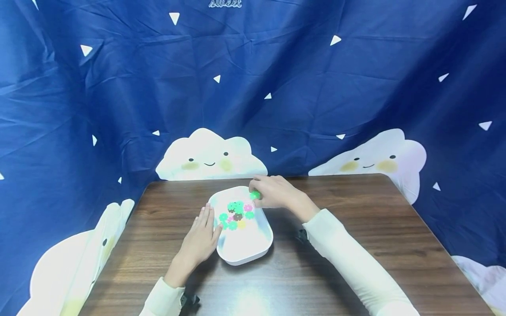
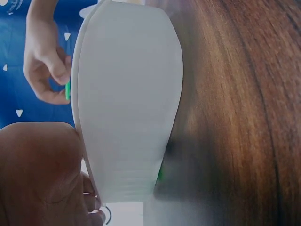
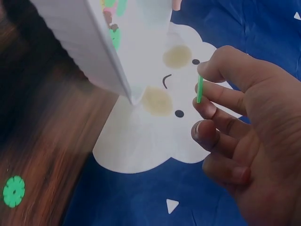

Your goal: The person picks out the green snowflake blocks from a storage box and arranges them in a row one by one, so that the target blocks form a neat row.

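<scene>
Pinching a thin green flower-shaped disc (image 1: 254, 194) between thumb and fingertips, the right hand (image 1: 272, 193) hovers over the far rim of a white rounded-rectangular plastic tray (image 1: 247, 252). Seen edge-on in the right wrist view, the disc is a flat sliver. Inside the tray, just below that hand, lies a small heap of similar scalloped discs (image 1: 236, 215) in green, pink, yellow and brown. The left hand (image 1: 199, 241) lies flat with straight fingers against the tray's near-left wall, holding nothing. The tray sits on a dark wood-grain counter (image 1: 356, 245), smooth and slightly glossy. One more green disc (image 3: 14, 191) rests on the counter, apart from the tray. Behind hangs a blue cloth with cloud faces (image 1: 211, 156)
</scene>
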Tool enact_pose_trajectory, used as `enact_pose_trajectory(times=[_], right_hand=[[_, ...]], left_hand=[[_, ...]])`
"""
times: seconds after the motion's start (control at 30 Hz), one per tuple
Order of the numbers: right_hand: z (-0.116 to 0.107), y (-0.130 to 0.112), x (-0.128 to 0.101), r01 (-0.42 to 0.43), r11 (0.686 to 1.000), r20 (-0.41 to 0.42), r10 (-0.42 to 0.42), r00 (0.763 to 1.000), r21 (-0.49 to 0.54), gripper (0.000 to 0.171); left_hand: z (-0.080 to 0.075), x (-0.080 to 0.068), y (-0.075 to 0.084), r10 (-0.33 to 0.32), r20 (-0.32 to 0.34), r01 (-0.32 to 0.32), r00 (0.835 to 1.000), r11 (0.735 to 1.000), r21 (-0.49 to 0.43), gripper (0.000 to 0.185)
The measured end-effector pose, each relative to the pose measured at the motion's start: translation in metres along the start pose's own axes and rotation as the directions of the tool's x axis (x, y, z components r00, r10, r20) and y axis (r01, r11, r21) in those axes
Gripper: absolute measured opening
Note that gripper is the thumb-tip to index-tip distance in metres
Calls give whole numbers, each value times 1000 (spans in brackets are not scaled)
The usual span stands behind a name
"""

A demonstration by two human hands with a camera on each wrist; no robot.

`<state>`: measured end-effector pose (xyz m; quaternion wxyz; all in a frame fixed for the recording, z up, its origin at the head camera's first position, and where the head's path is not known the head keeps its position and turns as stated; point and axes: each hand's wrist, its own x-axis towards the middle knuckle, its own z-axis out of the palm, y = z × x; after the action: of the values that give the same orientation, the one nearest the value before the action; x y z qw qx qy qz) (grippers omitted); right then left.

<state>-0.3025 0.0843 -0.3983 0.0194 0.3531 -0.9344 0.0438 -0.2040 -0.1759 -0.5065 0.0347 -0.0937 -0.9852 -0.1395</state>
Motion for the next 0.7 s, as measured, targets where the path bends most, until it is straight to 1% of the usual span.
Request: enact_pose_trajectory(times=[0.17,0.4,0.5,0.7], right_hand=[[-1,10,-10,11,1000,-52,-11,999,-2,25],[-1,23,-27,28,999,-113,-30,993,-19,22],[-1,28,-35,18,1000,-124,-20,992,-14,22],[1,36,-50,-15,1000,-133,16,991,6,21]], left_hand=[[-1,-1,0,3,-10,-3,1000,1000,-8,69],[-2,-1,1,-5,3,5,1000,1000,-9,70],[-1,-1,1,-5,7,5,1000,1000,-15,70],[1,0,1,8,-19,-8,1000,1000,-21,69]])
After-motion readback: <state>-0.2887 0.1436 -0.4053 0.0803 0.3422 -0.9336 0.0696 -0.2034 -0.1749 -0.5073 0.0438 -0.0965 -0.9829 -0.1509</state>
